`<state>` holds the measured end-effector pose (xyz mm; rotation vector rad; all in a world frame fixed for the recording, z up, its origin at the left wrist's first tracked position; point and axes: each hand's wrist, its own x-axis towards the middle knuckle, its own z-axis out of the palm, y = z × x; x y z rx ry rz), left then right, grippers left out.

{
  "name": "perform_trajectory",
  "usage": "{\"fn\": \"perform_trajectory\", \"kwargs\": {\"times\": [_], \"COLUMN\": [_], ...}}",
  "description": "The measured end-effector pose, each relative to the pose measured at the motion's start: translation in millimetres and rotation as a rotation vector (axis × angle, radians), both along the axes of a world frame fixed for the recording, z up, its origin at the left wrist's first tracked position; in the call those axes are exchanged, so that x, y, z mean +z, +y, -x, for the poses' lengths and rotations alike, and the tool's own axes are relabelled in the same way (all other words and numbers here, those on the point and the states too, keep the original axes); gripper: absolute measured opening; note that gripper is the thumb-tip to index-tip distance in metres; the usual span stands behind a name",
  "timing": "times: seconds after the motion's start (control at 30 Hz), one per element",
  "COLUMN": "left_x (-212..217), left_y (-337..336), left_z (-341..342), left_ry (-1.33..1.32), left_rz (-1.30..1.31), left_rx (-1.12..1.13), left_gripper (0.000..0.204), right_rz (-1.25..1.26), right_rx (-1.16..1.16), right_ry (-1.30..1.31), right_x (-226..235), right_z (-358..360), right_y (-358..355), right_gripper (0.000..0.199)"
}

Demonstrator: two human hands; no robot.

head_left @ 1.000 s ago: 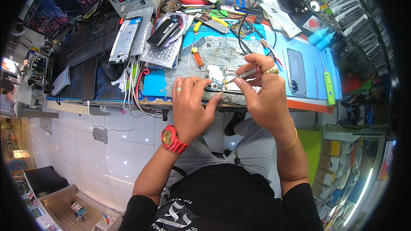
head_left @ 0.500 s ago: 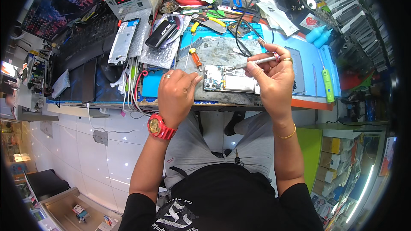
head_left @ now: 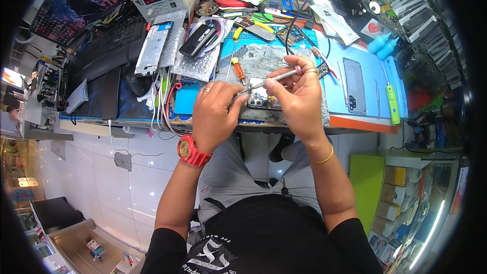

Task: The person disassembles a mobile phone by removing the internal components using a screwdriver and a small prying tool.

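Opened phone [head_left: 261, 102] under left hand [head_left: 215, 114], slim metal tool [head_left: 271, 79] in right hand [head_left: 299, 99]

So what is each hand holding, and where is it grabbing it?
The right hand pinches a slim metal tool, probably tweezers, near its middle. The left hand presses the opened phone down at its left end, with the tool's tip over it.

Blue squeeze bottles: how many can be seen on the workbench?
2. Both blue squeeze bottles stand side by side at the bench's far right edge: one, the other just right of it. Clutter could hide more.
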<state>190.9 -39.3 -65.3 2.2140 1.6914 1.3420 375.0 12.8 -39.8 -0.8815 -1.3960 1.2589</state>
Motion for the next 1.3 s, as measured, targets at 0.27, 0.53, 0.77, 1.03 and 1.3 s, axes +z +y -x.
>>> {"fn": "perform_trajectory", "kwargs": {"times": [0.27, 0.53, 0.77, 1.03, 1.3], "left_x": [-3, -5, -9, -13, -23], "left_y": [-1, -1, -2, -1, -5], "left_z": [8, 5, 8, 4, 5], "left_ry": [0.171, 0.106, 0.060, -0.005, 0.035], "left_rz": [0.015, 0.121, 0.090, 0.046, -0.060], "left_rx": [0.107, 0.190, 0.195, 0.184, 0.203], "left_gripper": [0.007, 0.010, 0.012, 0.015, 0.011], "right_rz": [-0.071, -0.402, -0.464, -0.818, -0.743], "right_rx": [-0.065, 0.117, 0.066, 0.094, 0.202], "right_ry": [-0.006, -1.105, -1.146, -1.379, -1.073], "right_x": [11, 22, 25, 15, 28], "right_z": [4, 61, 73, 54, 17], "right_y": [15, 44, 71, 134, 79], "right_gripper": [0.034, 0.026, 0.023, 0.014, 0.013]}}
